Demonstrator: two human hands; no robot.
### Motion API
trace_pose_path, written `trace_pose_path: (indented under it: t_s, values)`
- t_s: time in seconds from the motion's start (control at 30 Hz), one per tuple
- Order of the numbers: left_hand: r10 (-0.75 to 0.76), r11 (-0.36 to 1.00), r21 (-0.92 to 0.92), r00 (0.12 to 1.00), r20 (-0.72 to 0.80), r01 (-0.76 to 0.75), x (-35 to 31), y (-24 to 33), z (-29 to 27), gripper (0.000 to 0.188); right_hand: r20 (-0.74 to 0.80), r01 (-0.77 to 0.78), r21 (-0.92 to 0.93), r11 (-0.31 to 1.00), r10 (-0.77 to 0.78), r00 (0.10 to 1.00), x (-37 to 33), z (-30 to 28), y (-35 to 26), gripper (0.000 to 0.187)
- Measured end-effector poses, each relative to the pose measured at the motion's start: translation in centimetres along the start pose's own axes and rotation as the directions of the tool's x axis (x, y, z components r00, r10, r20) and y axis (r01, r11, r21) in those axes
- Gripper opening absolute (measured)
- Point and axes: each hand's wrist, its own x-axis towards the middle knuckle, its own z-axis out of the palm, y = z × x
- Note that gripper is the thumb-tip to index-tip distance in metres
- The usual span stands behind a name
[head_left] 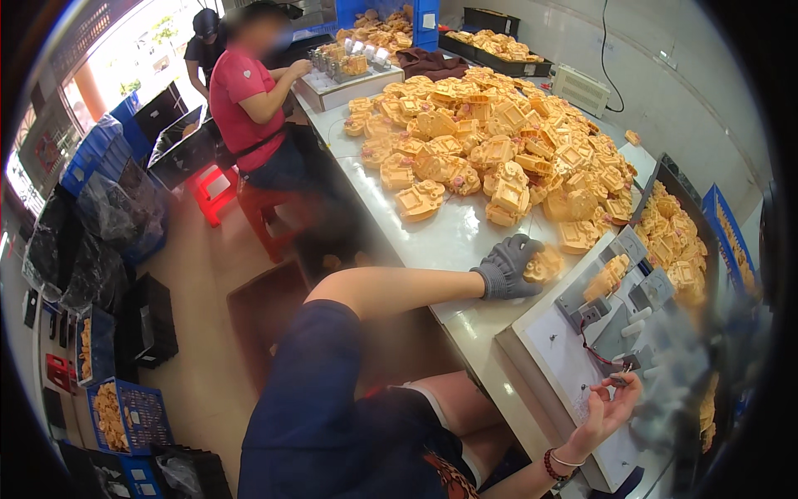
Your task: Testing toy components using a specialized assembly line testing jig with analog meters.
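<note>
Your gloved left hand [509, 266] is closing its fingers around a yellow part [544, 264] off the tabletop [440, 237], while your bare right hand [607, 412] is pinching a small piece at the fixture [598, 312].

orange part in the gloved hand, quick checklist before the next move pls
1. Left hand, gloved, closed on the orange part: ok.
2. Part lifted off the white table: cannot tell.
3. Right hand, bare, at the small metal piece on the grey fixture: ok.
4. Another orange part already sits on the fixture, so the seat is not free: not ok.
5. Orange part pile lies near the left hand: ok.
</note>
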Motion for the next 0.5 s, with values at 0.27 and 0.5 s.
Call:
trace_pose_path:
  t_s: [0.27,0.5]
  values:
    - [-0.036,0.995,0.093,0.994,0.107,0.026,0.1,1.0,-1.1,0.076,0.011,-0.019,-0.007,1.000,0.019,1.000,0.0,1.2,-1.4,0.053]
    - [0.039,0.976,-0.217,0.967,0.251,0.017,1.4,-0.1,-2.9,0.078,-0.012,0.036,-0.066,0.997,-0.037,0.999,-0.2,1.0,-1.1,0.051]
